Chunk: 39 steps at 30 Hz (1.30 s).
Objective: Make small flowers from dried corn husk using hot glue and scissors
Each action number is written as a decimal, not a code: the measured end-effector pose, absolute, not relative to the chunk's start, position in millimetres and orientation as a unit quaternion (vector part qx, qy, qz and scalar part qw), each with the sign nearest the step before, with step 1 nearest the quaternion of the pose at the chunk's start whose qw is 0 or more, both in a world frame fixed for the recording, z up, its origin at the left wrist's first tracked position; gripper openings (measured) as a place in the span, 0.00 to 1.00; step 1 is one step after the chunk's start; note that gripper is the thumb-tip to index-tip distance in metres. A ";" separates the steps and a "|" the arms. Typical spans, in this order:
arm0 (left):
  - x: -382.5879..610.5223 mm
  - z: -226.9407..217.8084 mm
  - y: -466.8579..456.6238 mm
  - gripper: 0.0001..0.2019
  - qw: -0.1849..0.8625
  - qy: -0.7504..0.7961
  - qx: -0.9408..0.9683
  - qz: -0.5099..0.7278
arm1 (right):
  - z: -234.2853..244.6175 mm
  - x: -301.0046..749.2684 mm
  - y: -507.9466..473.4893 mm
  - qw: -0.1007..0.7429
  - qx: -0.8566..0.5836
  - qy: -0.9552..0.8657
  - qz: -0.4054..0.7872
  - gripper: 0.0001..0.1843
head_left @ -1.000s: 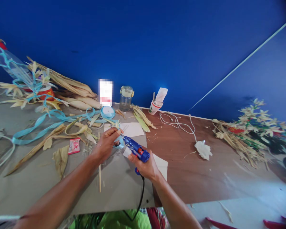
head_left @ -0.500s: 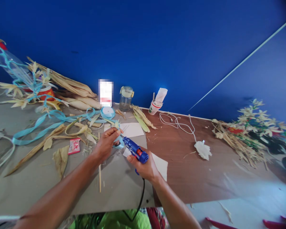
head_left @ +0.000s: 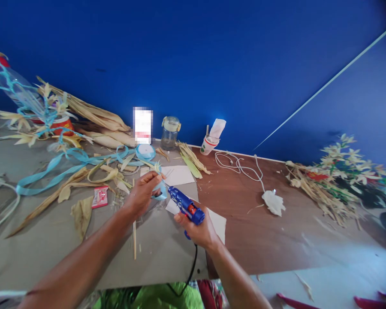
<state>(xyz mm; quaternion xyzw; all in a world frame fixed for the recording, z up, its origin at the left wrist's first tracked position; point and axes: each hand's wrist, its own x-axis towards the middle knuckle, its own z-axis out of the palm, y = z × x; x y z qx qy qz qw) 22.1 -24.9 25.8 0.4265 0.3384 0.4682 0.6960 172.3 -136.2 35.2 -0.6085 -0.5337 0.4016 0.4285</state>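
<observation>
My left hand point(head_left: 143, 192) is closed in a pinch on a small husk flower wrapped with light blue ribbon point(head_left: 161, 189), held just above the grey table point(head_left: 51, 240). My right hand point(head_left: 199, 229) grips a blue glue gun point(head_left: 185, 205) with an orange trigger. Its nozzle points up-left at the ribbon piece and sits right beside it. The gun's black cord point(head_left: 190, 268) drops toward my lap. White paper sheets point(head_left: 180, 175) lie under both hands.
Dried corn husks point(head_left: 93, 116) and blue ribbon strands point(head_left: 51, 169) crowd the left. A ribbon spool point(head_left: 145, 151), glass jar point(head_left: 170, 132) and paper cup point(head_left: 209, 145) stand by the blue wall. A white cable point(head_left: 241, 167), white husk flower point(head_left: 274, 201) and flower bundle point(head_left: 341, 180) lie right.
My right hand has drawn the glue gun slightly down and to the right. My left hand has turned the ribbon piece a little while staying in place.
</observation>
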 end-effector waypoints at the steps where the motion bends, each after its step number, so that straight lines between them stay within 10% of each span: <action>1: 22.1 25.4 -24.8 0.09 0.694 0.343 0.428 0.466 | 35.9 171.9 -135.7 0.431 -0.608 -0.532 0.402 0.15; 27: 21.8 26.0 -24.7 0.09 0.698 0.342 0.413 0.474 | 41.9 187.1 -140.1 0.417 -0.638 -0.556 0.331 0.16; 39: 22.1 22.3 -26.8 0.10 0.718 0.316 0.409 0.465 | 23.0 188.4 -81.0 0.079 -0.763 -0.639 0.058 0.29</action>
